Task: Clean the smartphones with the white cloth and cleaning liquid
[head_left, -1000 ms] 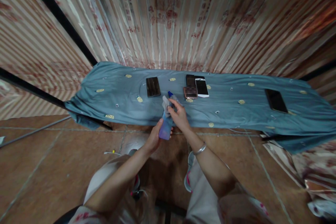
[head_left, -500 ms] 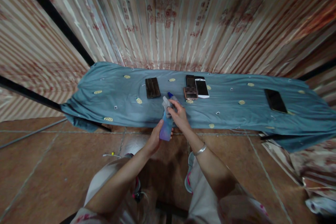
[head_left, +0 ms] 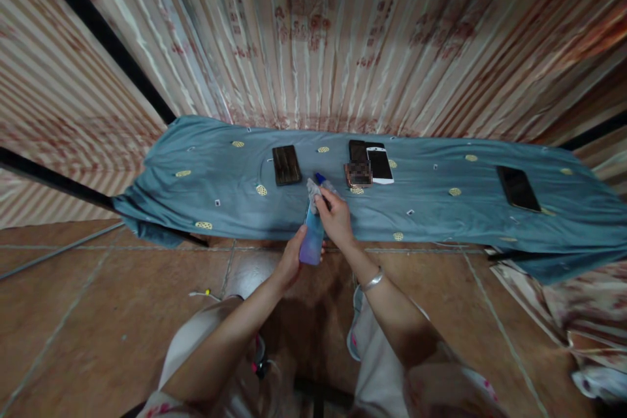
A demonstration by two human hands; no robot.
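Note:
A blue-to-purple phone (head_left: 312,245) is gripped along its sides by my left hand (head_left: 292,255), thumb on the near edge and fingertips showing at the right. My right hand (head_left: 336,217) is closed on a crumpled grey cloth (head_left: 313,191), which lies against the phone's upper end. Just behind the right hand, a bottle with a blue cap (head_left: 320,178) lies on the table, its body mostly hidden by the fingers.
On the blue cloth-covered table (head_left: 235,202) lie a dark phone (head_left: 287,165), a cluster with a white-framed phone (head_left: 380,164) and a pixelated phone (head_left: 358,174), and a black phone (head_left: 518,188) at far right. A striped curtain (head_left: 313,65) hangs behind.
My right hand and the grey cloth have shifted slightly along the phone's top end. The phone stays in my left hand, and the whole view has moved a little.

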